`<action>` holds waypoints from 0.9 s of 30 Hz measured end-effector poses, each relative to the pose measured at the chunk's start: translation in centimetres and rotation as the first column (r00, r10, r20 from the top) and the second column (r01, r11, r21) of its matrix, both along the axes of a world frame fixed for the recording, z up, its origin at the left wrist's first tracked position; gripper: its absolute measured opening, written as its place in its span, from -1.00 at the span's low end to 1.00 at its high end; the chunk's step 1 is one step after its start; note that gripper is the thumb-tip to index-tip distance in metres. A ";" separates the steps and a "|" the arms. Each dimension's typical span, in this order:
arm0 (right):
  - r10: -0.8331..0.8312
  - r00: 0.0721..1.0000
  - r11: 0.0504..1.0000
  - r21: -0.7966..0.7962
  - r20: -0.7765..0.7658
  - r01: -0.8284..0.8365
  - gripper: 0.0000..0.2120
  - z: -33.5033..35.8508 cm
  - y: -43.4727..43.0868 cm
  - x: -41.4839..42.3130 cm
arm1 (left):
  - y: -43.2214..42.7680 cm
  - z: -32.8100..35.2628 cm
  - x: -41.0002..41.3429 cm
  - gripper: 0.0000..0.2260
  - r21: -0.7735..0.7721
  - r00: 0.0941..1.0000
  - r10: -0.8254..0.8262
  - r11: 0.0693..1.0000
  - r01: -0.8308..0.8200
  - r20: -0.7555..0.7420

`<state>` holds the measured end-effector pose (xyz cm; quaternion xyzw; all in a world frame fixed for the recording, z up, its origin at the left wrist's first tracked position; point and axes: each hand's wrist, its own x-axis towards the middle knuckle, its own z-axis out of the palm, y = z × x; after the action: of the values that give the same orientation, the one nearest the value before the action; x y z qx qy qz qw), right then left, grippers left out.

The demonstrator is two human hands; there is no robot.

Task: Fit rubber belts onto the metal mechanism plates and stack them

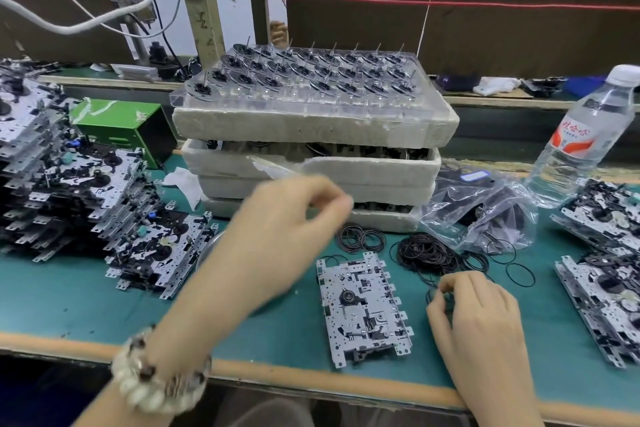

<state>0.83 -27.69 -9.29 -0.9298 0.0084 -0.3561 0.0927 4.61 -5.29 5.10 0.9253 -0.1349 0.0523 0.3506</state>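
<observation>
Right hand [479, 317] pinches a belt [430, 298] beside the plate [363, 308]; left hand [287, 229] opposite, grip unclear.

The left hand [287, 229], blurred, fingers curled, hangs left of the silver metal plate [363, 308]; the right hand [478, 315], right of it, pinches a thin black rubber belt [430, 296].

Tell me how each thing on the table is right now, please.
Plate: lying flat, alone.
Right hand: pinches a belt.
Left hand: raised, blurred, fingers curled.
Bottle: standing, cap on.
Belt pile: loose, tangled.
Stacks: plates piled up, left.
</observation>
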 end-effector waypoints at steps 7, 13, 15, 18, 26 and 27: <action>0.016 1.000 1.000 0.027 0.018 -0.016 -0.79 0.0 -0.2 0.0 | 0.1 7.2 8.7 -0.73 0.121 0.879 0.252 0.938 -0.325 0.406; 0.056 0.994 0.998 0.025 0.090 -0.059 -0.79 -0.3 -0.3 -0.2 | -1.6 7.6 13.6 -0.84 0.397 0.868 0.289 0.799 -0.451 0.404; 0.065 0.993 0.997 0.028 0.103 -0.068 -0.80 -0.4 -0.3 -0.3 | -2.2 7.4 14.2 -0.74 0.412 0.862 0.297 0.783 -0.466 0.411; 0.075 0.991 0.996 0.036 0.110 -0.080 -0.80 -0.3 -0.3 -0.3 | -2.8 7.3 14.9 -0.71 0.404 0.849 0.326 0.770 -0.493 0.416; 0.101 0.985 0.993 0.052 0.140 -0.109 -0.88 -0.5 -0.5 -0.6 | -2.4 7.7 15.5 -0.85 0.131 0.854 0.443 0.862 -0.489 0.275; 0.111 0.984 0.990 0.072 0.140 -0.122 -0.86 -0.4 -0.4 -0.6 | -2.2 7.9 15.1 -0.82 0.073 0.858 0.449 0.875 -0.479 0.249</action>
<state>0.23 -28.13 -9.66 -0.8979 -0.0379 -0.4117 0.1511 19.72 -7.45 13.01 0.9396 0.0506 0.2306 0.2479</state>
